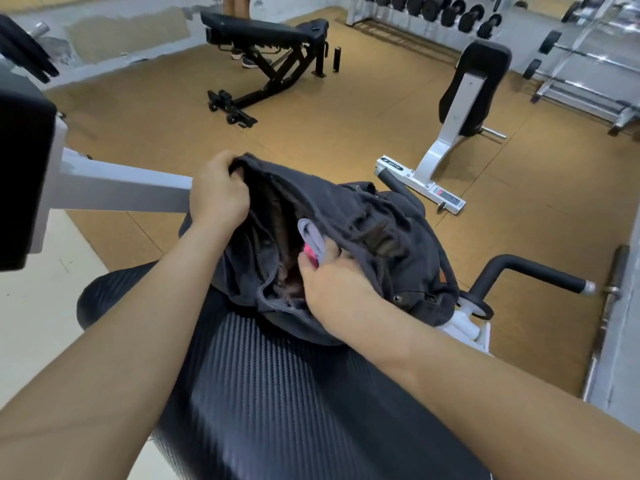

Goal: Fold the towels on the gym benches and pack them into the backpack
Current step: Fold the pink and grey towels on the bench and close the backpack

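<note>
Apparently nearly packed: left hand point(218, 192) grips the backpack point(346, 209) open mid-frame; right hand point(332, 282) fingers point(329, 250) clutch towels point(311, 234) half inside.

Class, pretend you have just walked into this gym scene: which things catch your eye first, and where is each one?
A dark grey fabric backpack lies open in the middle, on a black ribbed padded bench. The left hand grips its upper rim while the right hand holds pale grey and pink folded towels in its mouth. Farther back, a black adjustable bench stands on the tan floor.
</note>
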